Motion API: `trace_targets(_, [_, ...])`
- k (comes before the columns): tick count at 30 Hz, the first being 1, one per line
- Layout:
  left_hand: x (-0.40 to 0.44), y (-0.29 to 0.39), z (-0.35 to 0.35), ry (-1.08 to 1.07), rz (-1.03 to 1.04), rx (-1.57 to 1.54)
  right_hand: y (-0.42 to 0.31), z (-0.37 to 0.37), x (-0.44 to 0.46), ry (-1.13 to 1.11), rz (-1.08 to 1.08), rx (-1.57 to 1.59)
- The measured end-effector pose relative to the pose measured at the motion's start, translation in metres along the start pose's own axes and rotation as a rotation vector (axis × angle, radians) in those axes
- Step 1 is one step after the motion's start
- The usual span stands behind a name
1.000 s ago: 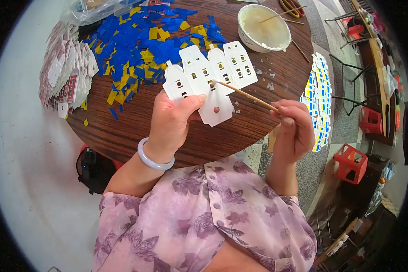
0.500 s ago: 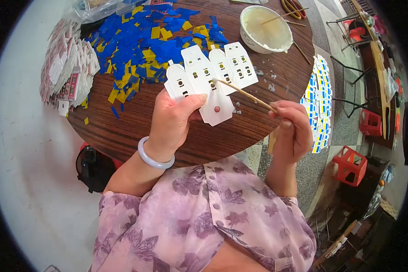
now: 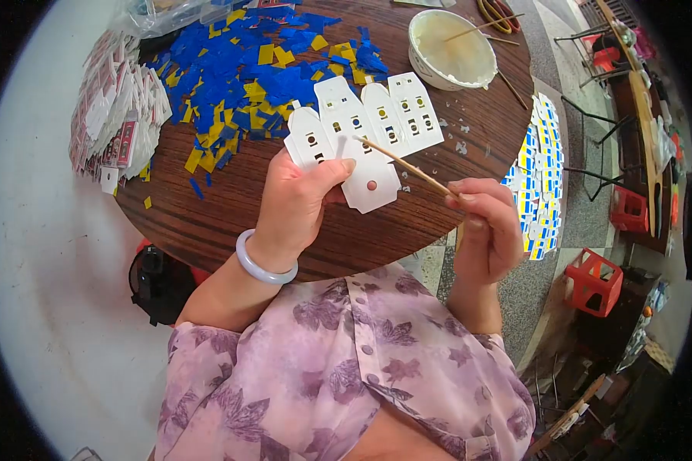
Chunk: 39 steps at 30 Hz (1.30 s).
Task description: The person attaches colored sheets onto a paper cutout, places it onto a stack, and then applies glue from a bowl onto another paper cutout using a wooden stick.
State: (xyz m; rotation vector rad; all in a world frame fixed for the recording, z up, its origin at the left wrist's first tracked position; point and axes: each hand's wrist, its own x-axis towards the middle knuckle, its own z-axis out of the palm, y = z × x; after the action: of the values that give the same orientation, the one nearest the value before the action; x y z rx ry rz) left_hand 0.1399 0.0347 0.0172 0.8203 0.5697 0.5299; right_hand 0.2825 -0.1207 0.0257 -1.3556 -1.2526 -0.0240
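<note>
My left hand grips a white die-cut cardboard piece by its lower left side, thumb on top. Small cut-out windows run in rows across its panels, and a round hole is in the lower flap. Between thumb and fingers of my right hand is a thin wooden stick. Its whitish tip is at the middle of the cardboard; whether it touches, I cannot tell. Beyond the cardboard lies a heap of blue and yellow film pieces. A white bowl of pale paste stands at the far right, another stick in it.
A stack of printed cards rises at the table's left edge. Scissors lie behind the bowl. Right of the round wooden table, rows of white, blue and yellow pieces are spread low down. A red stool stands farther right.
The stick's tip has moved left across the cardboard, and my right hand has shifted slightly left and down. The cardboard has moved a little to the right.
</note>
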Motion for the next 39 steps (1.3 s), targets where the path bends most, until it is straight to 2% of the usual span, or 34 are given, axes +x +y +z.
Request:
trace_targets(3, [0.0003, -0.0017, 0.0003, 0.005, 0.007, -0.003, 0.0006, -0.0001, 0.0026, -0.062, -0.042, -0.053])
trace_targets(9, [0.0003, -0.0004, -0.0029, -0.022, -0.022, 0.020, 0.0006, -0.0017, -0.0035, 0.042, 0.004, -0.063])
trace_targets(18, [0.0001, -0.0028, -0.0020, -0.019, 0.015, 0.064, -0.0057, 0.0015, 0.0054, -0.089, -0.166, -0.131])
trace_targets(25, [-0.0004, -0.0008, -0.0012, -0.009, -0.008, 0.015, 0.0004, -0.0035, -0.0028, 0.039, -0.094, -0.154])
trace_targets(39, [0.0009, -0.0028, -0.0031, 0.015, -0.026, 0.006, -0.0043, -0.0078, -0.0019, -0.054, -0.113, -0.110])
